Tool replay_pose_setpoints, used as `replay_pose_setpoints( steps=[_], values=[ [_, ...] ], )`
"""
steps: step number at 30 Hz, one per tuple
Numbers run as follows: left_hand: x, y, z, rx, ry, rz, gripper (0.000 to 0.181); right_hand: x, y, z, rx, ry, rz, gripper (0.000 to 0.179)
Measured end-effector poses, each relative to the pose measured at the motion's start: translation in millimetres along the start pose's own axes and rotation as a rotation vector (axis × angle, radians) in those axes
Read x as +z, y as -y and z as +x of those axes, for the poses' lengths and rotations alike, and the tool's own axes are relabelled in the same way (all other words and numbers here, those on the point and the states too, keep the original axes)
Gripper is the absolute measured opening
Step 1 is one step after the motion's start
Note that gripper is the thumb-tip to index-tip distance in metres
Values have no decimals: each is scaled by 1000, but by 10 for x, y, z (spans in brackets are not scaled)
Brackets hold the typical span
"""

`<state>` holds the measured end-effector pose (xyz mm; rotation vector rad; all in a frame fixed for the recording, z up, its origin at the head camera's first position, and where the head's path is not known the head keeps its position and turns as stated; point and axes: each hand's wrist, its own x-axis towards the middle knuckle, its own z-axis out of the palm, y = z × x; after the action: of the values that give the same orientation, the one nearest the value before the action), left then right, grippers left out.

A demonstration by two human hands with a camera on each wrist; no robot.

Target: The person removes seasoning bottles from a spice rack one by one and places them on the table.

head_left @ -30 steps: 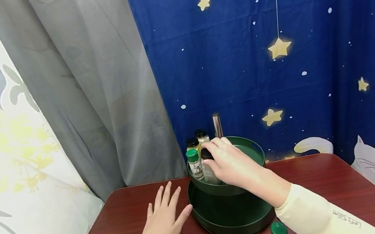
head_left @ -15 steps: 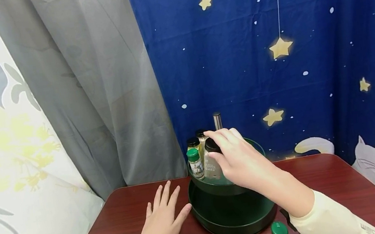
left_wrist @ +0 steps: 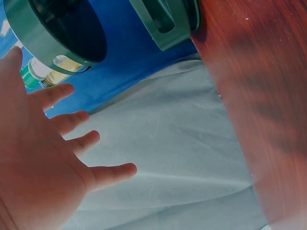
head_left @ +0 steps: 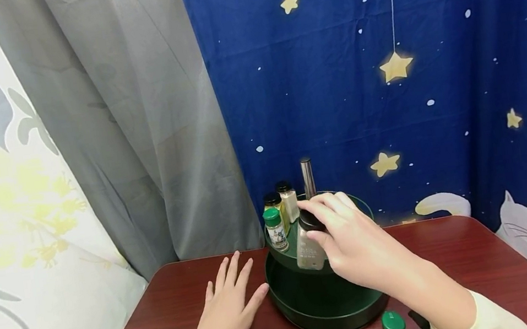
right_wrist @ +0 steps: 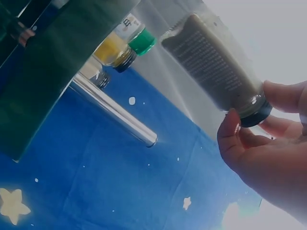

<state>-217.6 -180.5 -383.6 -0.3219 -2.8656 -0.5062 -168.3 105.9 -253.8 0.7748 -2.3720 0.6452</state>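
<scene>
My right hand [head_left: 360, 238] grips a clear spice jar [right_wrist: 213, 64] of greyish powder by its black cap [right_wrist: 256, 114]. In the head view the jar leans slightly, in front of the upper tier of a green two-tier round rack [head_left: 331, 317]. On that tier stand a green-capped shaker [head_left: 275, 230], a black-capped jar with yellow contents [head_left: 275, 207] and a black-capped jar of pale powder [head_left: 289, 201]. My left hand [head_left: 228, 313] has its fingers spread, left of the rack, thumb close to the lower tier's rim.
A shiny metal post [head_left: 308, 178] rises at the rack's back. Another green-capped shaker [head_left: 393, 327] stands at the table's front, beside a dark object partly hidden by my right forearm. The reddish-brown table [head_left: 163, 311] ends at curtains behind.
My right hand has lifted the powder jar off the upper tier and drawn it right and toward me, out past the rim. My left hand stays put.
</scene>
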Motion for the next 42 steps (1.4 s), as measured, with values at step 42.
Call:
replay_pose_setpoints(
  steps=[42],
  values=[
    [48,-22,30,0,38,-17,82,458,-571,-903,98,422,26,47]
  ],
)
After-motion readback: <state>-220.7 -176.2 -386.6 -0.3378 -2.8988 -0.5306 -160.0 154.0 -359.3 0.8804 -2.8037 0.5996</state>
